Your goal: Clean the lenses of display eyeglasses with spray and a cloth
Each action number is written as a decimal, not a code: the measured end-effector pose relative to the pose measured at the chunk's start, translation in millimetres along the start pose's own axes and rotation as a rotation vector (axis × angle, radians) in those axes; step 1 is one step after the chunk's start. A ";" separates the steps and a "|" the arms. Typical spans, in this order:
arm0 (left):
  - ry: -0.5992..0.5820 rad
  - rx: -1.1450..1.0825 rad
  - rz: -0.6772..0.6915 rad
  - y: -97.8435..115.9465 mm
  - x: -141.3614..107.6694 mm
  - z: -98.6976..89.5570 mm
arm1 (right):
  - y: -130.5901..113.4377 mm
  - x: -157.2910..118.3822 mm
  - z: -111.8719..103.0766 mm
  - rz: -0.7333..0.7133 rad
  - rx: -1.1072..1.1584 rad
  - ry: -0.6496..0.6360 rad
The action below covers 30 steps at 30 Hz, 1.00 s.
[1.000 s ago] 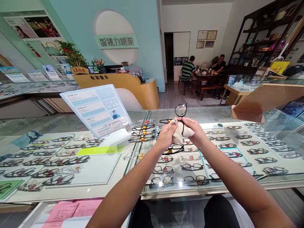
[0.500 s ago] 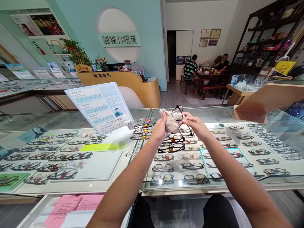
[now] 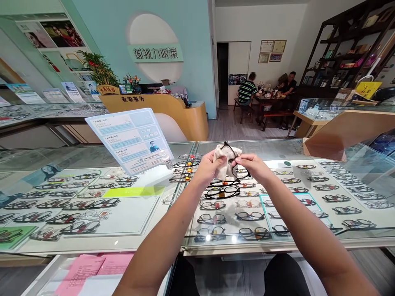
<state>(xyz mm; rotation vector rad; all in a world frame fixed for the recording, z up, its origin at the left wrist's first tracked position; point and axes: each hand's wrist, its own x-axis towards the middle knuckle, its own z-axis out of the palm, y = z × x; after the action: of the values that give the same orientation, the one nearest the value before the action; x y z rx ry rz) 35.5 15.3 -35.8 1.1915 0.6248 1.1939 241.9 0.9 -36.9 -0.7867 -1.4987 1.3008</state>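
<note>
A pair of dark-framed eyeglasses (image 3: 241, 172) is held above the glass counter. My right hand (image 3: 251, 165) is closed, pinching the frame near its middle. In my left hand (image 3: 207, 166), fingers closed, is a pale cleaning cloth (image 3: 227, 153), which wraps round one lens and hides most of it. The other lens hangs uncovered, lower and to the right. Below my hands, more black-framed glasses (image 3: 222, 192) lie with several other pairs in the display case.
A blue-and-white printed sign (image 3: 129, 139) stands on the counter at the left. A wooden panel (image 3: 339, 133) leans at the right. An open drawer (image 3: 61, 283) with pink papers (image 3: 84, 269) is below. Two people sit at a far table (image 3: 271, 98).
The cloth has gone from beside the lens to around it, and the upper lens is now mostly covered. My right hand has shifted slightly downward with the glasses.
</note>
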 end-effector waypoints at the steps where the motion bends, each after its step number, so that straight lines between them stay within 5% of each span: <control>1: -0.020 0.028 -0.003 1.7 -1.6 1.0 | -0.4 -0.4 0.8 0.006 0.015 -0.009; 9: 0.125 0.151 0.122 2.9 -8.2 13.1 | 2.7 -2.8 11.8 0.073 0.065 -0.148; 21: -0.031 -0.066 -0.034 3.3 -4.3 6.6 | -8.0 -1.8 3.8 0.099 0.145 -0.030; 30: 0.096 0.007 0.072 -3.8 -3.8 10.6 | 3.9 -2.2 25.1 0.090 0.127 -0.089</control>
<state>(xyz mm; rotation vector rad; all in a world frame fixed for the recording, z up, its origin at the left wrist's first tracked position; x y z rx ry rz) 45.0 8.2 -36.7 1.1762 0.6628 1.3163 218.6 -8.9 -40.4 -0.7288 -1.4485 1.5001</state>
